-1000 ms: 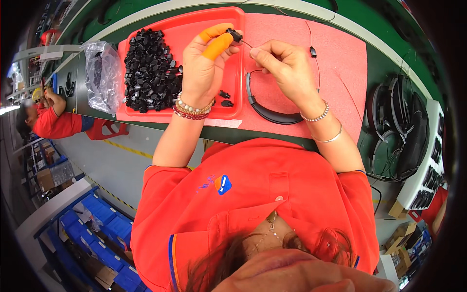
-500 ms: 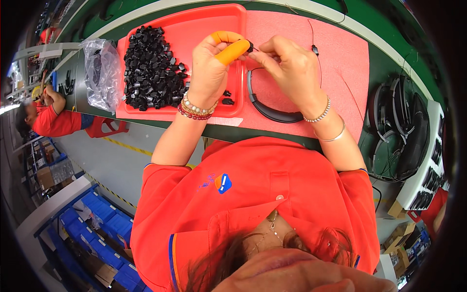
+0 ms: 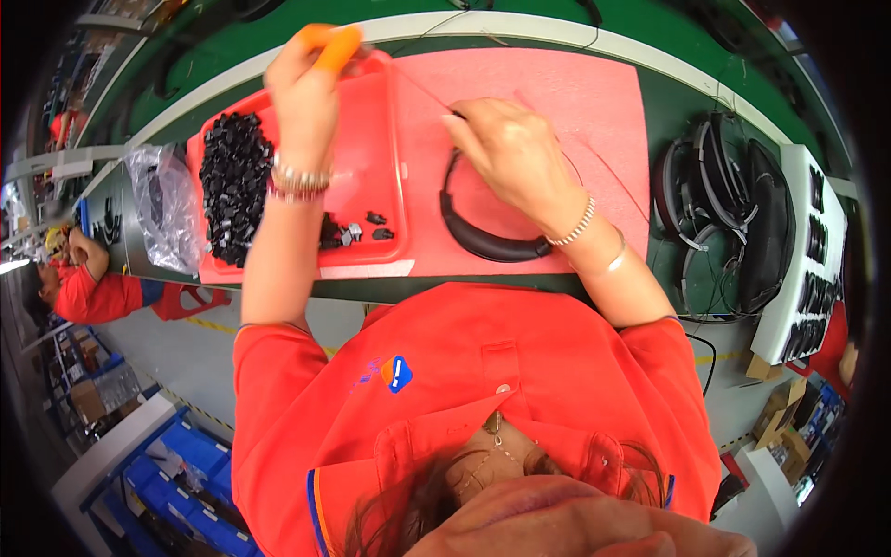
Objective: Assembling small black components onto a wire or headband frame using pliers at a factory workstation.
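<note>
Two hands span a thin wire [image 3: 422, 86] near the black headband [image 3: 497, 249] on the pink mat [image 3: 603, 102]. The right hand [image 3: 510, 153] pinches the wire; the left hand [image 3: 311, 84] is too blurred to tell its grip. Drawing wire straight seems in hand; next calls for even tension.

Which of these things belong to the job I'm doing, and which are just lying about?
Likely in the job:
cord, between left hand and right hand
headband
red tray of black parts
pink mat

Apparently just lying about:
plastic bag
blue bins
cardboard box
</note>
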